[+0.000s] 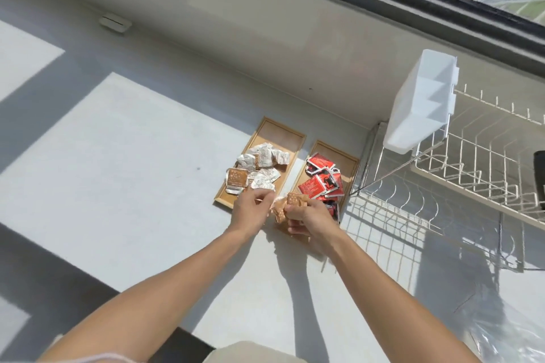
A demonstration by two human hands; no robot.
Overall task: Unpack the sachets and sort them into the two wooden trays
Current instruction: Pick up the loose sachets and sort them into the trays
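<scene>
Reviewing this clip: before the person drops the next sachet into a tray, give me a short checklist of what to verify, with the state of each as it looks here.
1. Sachet in hand: ok. The right hand holds tan sachets; the left hand pinches at their edge.
2. Matching tray identified: ok. The left tray holds white and tan sachets; the right tray holds red sachets.
3. Room in the left tray: ok. Its far end is bare wood.
4. Sorting clean so far: ok. No red sachet shows in the left tray.
5. Number of sachets held: cannot tell; fingers cover them.
6. Dish rack clear of the trays: ok. It stands to their right.
</scene>
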